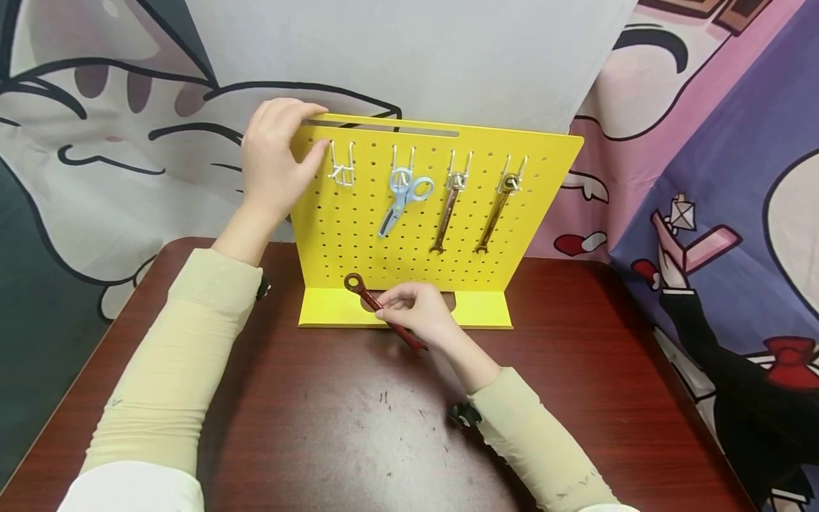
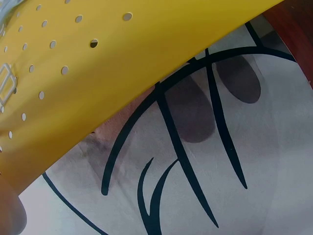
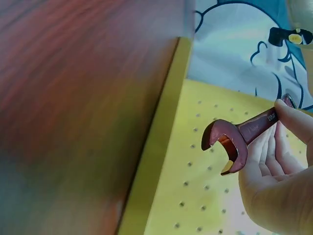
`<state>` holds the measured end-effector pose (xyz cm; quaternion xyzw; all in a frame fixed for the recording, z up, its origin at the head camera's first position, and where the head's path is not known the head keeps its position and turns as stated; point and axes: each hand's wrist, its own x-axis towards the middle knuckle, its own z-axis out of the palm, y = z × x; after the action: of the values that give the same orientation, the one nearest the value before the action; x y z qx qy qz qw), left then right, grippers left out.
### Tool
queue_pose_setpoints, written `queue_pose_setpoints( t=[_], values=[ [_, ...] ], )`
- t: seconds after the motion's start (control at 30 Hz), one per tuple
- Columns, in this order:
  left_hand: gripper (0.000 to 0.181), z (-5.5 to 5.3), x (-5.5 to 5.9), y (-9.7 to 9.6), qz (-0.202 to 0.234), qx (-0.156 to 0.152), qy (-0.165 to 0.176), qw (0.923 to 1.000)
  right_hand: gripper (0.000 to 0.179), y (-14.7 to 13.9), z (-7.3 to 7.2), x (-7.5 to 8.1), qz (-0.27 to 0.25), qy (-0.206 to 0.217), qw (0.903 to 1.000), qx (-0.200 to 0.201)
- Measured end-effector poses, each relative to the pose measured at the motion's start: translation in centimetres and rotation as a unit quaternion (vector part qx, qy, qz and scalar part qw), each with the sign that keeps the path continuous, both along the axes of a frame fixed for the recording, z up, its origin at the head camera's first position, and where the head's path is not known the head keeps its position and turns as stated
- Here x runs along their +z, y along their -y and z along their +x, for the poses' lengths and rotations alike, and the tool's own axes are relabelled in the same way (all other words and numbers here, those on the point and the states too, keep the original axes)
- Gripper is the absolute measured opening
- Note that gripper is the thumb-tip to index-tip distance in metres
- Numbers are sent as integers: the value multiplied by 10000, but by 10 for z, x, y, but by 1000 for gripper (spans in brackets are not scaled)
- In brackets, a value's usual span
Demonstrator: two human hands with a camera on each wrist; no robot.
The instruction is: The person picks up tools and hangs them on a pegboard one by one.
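A yellow pegboard stands upright on the table. My left hand holds its top left corner, thumb on the front face and fingers over the top edge. In the left wrist view only a fingertip shows beside the board. My right hand pinches a dark red combination wrench between thumb and fingers, in front of the board's base. The ring end points up and left; the open end shows large in the right wrist view. An unoccupied white wire hook is near my left thumb.
Light blue scissors hang on the second hook. One wrench hangs on the third hook and another wrench on the fourth. The dark red-brown table extends around the board's yellow base. Printed cloth hangs behind.
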<state>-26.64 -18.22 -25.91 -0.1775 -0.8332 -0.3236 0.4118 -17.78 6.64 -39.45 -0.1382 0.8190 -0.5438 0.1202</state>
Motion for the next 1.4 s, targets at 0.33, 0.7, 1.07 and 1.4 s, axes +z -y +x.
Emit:
queue_pose_setpoints(
  t=[0.33, 0.7, 1.07, 1.4],
  values=[
    [32, 0, 1, 2, -13, 0, -27, 10000, 17, 32, -5, 29, -452, -316, 9983, -195],
    [31, 0, -1, 3, 37, 6, -33, 10000, 15, 56, -10, 63, -1108, -554, 9919, -270],
    [31, -2, -4, 3, 52, -42, -109, 9999, 16, 58, -18, 91, -1327, -1086, 9845, -376],
    [31, -1, -2, 0, 50, -55, -119, 9999, 19, 60, -24, 88, -1620, -947, 9794, -751]
  ],
)
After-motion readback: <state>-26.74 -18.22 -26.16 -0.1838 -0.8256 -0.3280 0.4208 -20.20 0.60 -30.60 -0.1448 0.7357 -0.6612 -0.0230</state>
